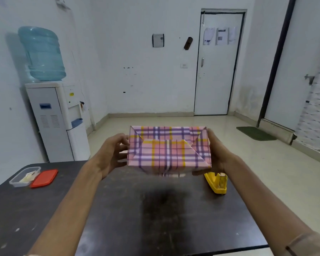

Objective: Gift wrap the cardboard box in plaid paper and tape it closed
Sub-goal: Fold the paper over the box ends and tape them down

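Both arms are slim and uncovered from the wrists far up the forearms. The left forearm (pixel 70 204) is bare along all of its visible length; a pale strip at the very bottom edge may be cloth, but that cannot be told. The right forearm (pixel 257 196) ends near the elbow in a pale beige sleeve (pixel 310 242), its hem a slightly raised band crossing the arm, with a short dark mark just below it. The left hand (pixel 111 154) and right hand (pixel 218 154) are bare, with long, slender fingers; the nails are too blurred to describe
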